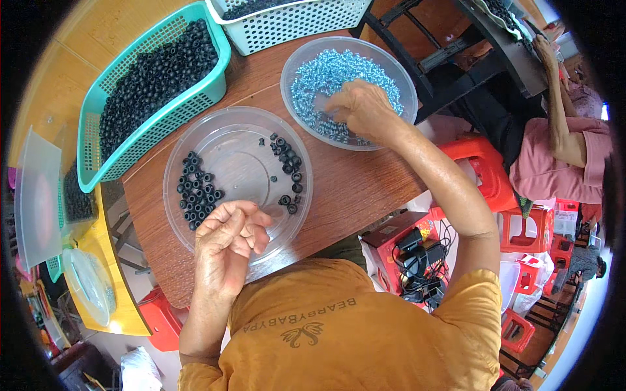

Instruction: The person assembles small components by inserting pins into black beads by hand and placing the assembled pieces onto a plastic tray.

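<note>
My left hand [231, 236] is over the near edge of a shallow clear plastic tub [238, 166], palm turned up. Its fingers are curled in against the thumb, and whatever they hold is hidden. Small black ring-shaped parts [197, 189] are heaped along the tub's left side. More black parts [285, 156] lie in a looser line at its right. My right hand [365, 111] reaches down into a round clear bowl [409, 98] full of small shiny blue pieces [336, 68]. Motion smears its fingertips, so their grip is unclear.
A teal basket [218, 85] heaped with black parts stands at the far left, beside a white perforated basket [293, 29]. Red stools [479, 173] and a box with black cables [417, 260] are at the right. Another person [561, 153] sits at a further table.
</note>
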{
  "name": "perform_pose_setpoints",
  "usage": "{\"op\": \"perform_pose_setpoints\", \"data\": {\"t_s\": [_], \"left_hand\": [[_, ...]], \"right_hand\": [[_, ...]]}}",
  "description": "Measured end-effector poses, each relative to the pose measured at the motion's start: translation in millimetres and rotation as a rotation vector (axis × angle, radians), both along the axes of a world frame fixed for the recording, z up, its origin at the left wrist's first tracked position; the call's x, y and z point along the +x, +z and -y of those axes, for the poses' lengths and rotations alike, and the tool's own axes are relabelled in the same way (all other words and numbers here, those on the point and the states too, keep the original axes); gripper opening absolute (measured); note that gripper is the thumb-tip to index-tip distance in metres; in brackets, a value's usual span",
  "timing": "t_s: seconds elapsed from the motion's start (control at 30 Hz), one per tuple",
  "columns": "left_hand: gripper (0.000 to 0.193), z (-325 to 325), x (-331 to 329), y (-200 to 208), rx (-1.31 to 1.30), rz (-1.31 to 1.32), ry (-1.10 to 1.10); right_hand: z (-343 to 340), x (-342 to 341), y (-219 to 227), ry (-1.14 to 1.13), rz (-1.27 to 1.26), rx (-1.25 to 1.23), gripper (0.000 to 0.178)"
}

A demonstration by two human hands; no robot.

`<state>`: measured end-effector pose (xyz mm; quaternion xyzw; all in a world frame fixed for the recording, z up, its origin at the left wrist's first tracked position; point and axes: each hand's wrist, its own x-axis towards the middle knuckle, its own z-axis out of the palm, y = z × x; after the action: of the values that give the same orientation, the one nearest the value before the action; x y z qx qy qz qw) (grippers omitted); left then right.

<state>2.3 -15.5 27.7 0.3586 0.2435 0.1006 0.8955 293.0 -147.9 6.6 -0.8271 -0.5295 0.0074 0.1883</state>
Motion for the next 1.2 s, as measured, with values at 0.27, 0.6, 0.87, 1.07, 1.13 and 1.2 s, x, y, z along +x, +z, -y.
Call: {"op": "perform_pose_setpoints", "data": {"t_s": [0.27,0.6,0.87,1.07,1.13,1.2], "left_hand": [[0.022,2,4,-4,-0.01,-0.013,-0.002],[0.022,6,8,-9,-0.01,-0.036,-0.005],[0.022,3,8,-11,-0.011,-0.058,-0.004],[0.019,-10,5,-8,0.036,-0.065,0.045],[0.018,-13,5,-6,0.096,-0.082,0.074],[0.014,-14,7,-3,0.213,-0.126,0.097]], "right_hand": [[8,5,1,0.05,0.131,0.018,0.019],[12,6,-3,0.02,0.105,0.124,0.015],[-1,-1,-9,0.037,0.092,0.129,0.005],[-16,-4,-12,0.002,0.222,-0.023,0.004],[-20,-4,-7,0.022,0.223,-0.025,0.006],[-20,-4,-9,0.043,0.239,-0.018,0.007]]}}
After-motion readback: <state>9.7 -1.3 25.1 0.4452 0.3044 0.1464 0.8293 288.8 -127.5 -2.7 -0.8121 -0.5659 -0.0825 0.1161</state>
